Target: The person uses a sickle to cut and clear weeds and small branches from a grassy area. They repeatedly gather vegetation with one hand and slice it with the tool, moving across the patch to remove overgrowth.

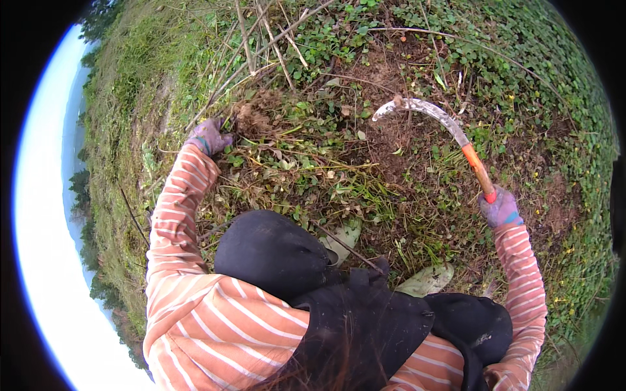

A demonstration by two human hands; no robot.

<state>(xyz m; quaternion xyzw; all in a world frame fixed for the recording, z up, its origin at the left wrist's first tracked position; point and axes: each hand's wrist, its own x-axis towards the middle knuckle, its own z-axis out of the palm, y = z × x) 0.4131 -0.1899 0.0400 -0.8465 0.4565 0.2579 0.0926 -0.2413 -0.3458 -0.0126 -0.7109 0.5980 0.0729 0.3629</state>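
My right hand (501, 207), in a purple glove, is closed around the lower end of a sickle's wooden handle (478, 168), which is partly painted orange-red. The curved sickle blade (430, 108) is smeared with dirt and reaches left over bare soil and low weeds, with a bit of plant matter near its tip. At the left, my left hand (210, 137), also gloved, has curled fingers against a brown clump of roots and weeds (254, 119); it appears to grip the clump's edge. Loose cut stems and leaves (303, 166) lie to the right of that hand.
Long dry sticks (264, 41) lean and cross beyond my left hand. Dense leafy ground cover (547, 63) spreads at the right. My black-covered knees (274, 251) are bent, with pale shoes (428, 281) on the ground. A thin twig (347, 247) crosses between them.
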